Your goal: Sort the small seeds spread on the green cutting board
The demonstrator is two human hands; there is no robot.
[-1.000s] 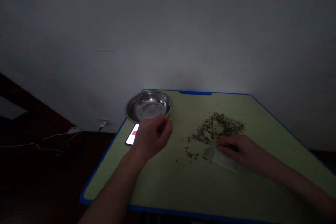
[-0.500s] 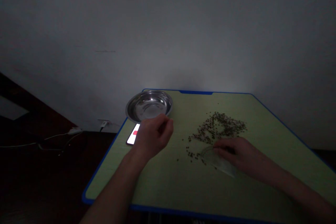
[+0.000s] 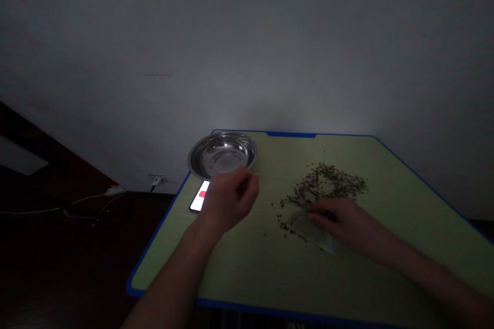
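Note:
My left hand (image 3: 232, 196) is raised over the left side of the table, in front of a shiny metal bowl (image 3: 200, 160). Its fingers are curled closed, and whatever they may hold is hidden. To the right, my right hand (image 3: 345, 221) pinches a see-through, thin piece that looks like a clear plastic bag (image 3: 318, 236). The bag lies low over the table, its outline faint in the dim light. Small dark grains, like beans or seeds (image 3: 328, 177), are scattered beyond my right hand, with several more left of the bag.
A phone (image 3: 198, 200) with a lit screen lies by the bowl, partly behind my left wrist. The light green table (image 3: 247, 272) has a blue edge and stands against a grey wall (image 3: 247, 51). White cables (image 3: 87, 198) and a plug (image 3: 156, 182) are at the left.
My right hand has shifted slightly left with the clear bag, across the near grains. My left hand stays closed in nearly the same place. The whole view has turned a little.

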